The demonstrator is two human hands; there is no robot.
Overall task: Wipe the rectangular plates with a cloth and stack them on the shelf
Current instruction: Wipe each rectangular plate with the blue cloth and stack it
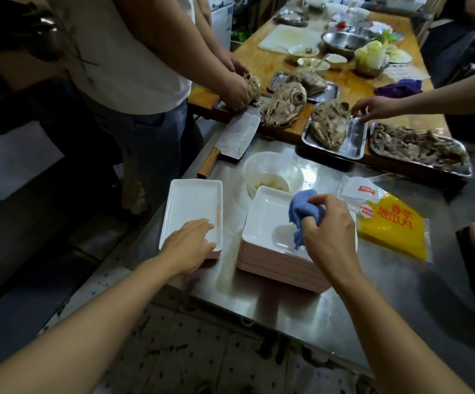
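Note:
A tall stack of white rectangular plates point(267, 223) with pink undersides stands on the steel table point(386, 294). My right hand point(330, 231) grips a bunched blue cloth point(304, 211) above the top plate of that stack. To the left lies a short pile of the same plates point(193, 206); an orange streak marks its top plate near the right rim. My left hand point(190, 245) rests on the near edge of that pile, fingers laid over the rim.
A plastic bowl point(273, 172) stands just behind the tall stack, a cleaver point(230, 143) behind the left pile, a yellow food packet point(386, 220) to the right. Metal trays of cooked meat point(335, 132) lie beyond. Other people's hands work at the far side and right edge.

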